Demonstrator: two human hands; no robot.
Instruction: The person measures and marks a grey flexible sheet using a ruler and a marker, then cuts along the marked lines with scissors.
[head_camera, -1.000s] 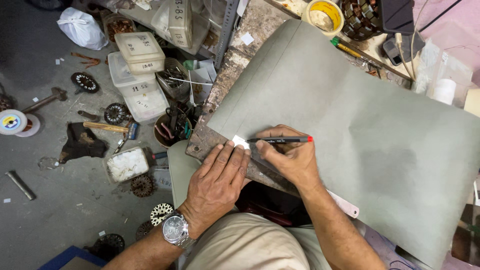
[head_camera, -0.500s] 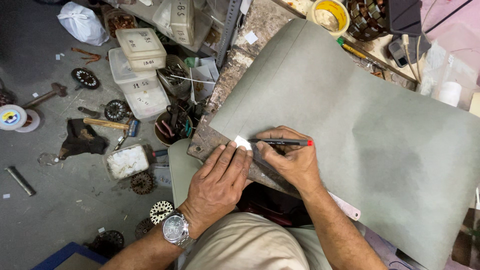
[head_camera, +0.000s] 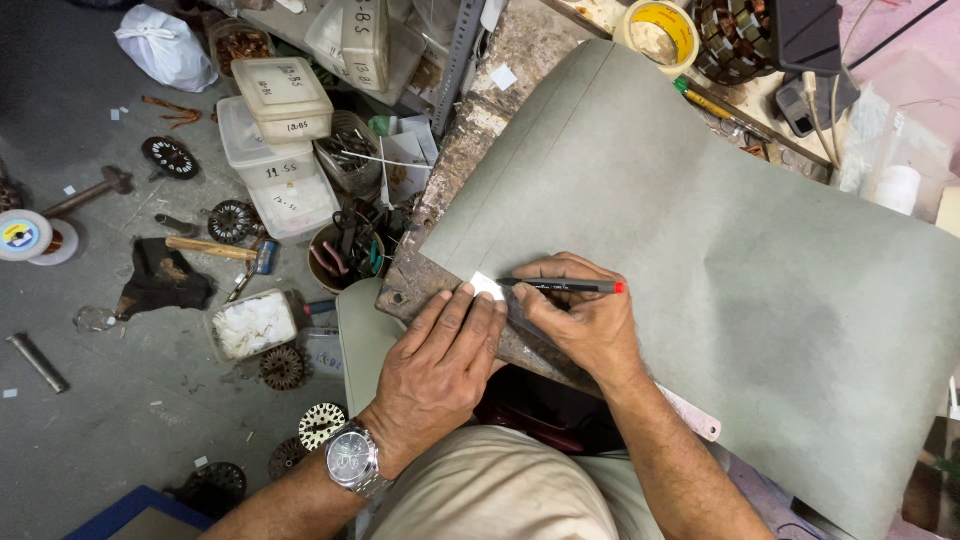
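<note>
A large grey-green sheet (head_camera: 720, 250) lies over a worn workbench (head_camera: 480, 110). At its near-left corner sits a small white rectangular piece (head_camera: 487, 286). My left hand (head_camera: 440, 365), with a wristwatch, lies flat with its fingertips pressing on that white piece. My right hand (head_camera: 580, 320) grips a black pen with a red end cap (head_camera: 565, 286), held level with its tip against the white piece's right edge.
On the floor to the left: stacked plastic boxes (head_camera: 275, 140), a tub of pliers and scissors (head_camera: 345, 250), a hammer (head_camera: 215, 248), round metal laminations (head_camera: 165, 155), a white bag (head_camera: 165, 45). A yellow-rimmed tub (head_camera: 655, 25) and a wound stator (head_camera: 735, 30) stand at the bench's far side.
Both hands stay at the sheet's corner; the pen tip remains by the white piece. Only the view has shifted slightly.
</note>
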